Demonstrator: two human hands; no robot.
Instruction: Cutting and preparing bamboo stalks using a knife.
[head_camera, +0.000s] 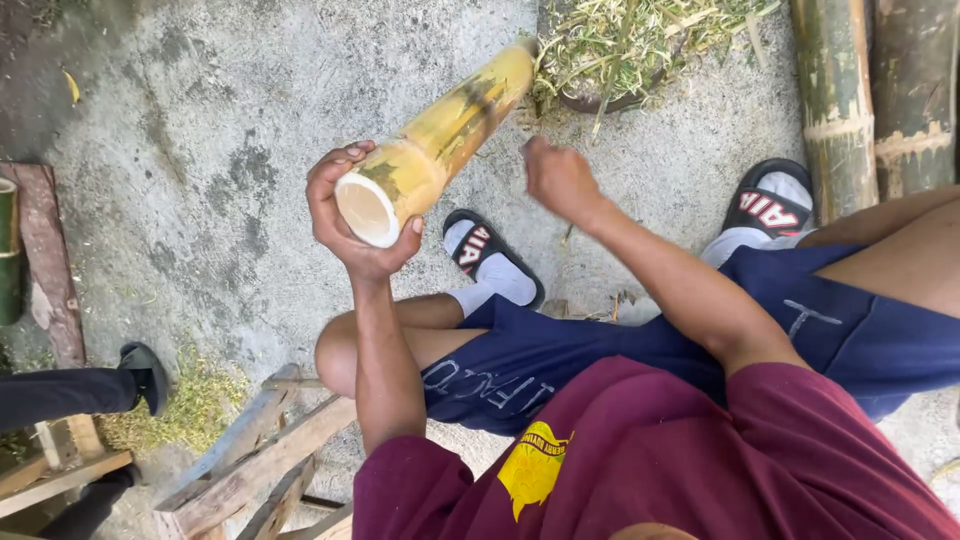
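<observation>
- Underfoot, the concrete ground (200, 150) spreads bare to the upper left, giving open room on that side; thick bamboo poles (870, 90) stand along the upper right edge, and a wooden frame (250, 460) with another person's dark shoe (145, 375) closes in the lower left.
- Ahead, a heap of green shavings (630, 45) lies just beyond the far tip of the held piece.
- Centre of view, a yellow-green bamboo section (450, 130) is held up above the knees and the sandalled feet (490, 260).
- Its long axis runs from lower left to upper right; the hollow cut end faces back toward the camera, and the far end points at the shavings.
- At that near cut end, the left hand (350, 220) is wrapped around the tube from below, fingers and thumb clamped on the rim.
- Just beside the section's right side, the right hand (560, 180) is curled closed in a loose fist, blurred; I cannot tell whether it holds anything.
</observation>
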